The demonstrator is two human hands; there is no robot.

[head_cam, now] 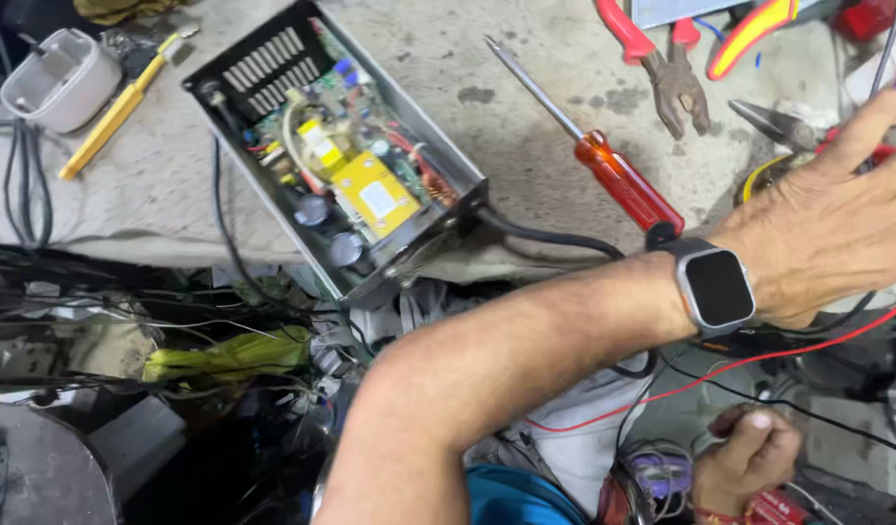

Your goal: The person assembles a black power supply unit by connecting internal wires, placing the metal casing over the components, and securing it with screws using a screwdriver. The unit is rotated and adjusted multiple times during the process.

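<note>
I see my left hand (837, 228), watch on its wrist, spread open at the bench's right edge over red and black wires (759, 362), near the red-handled screwdriver (603, 165). My right hand (749, 457) is curled below; its grip I cannot tell. The opened power-supply box (341, 156) sits well left.

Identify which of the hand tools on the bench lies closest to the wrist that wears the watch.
The screwdriver with the clear orange-red handle: its handle end reaches the watch on the left hand, while the yellow-handled tool and the red pliers lie farther off.
</note>
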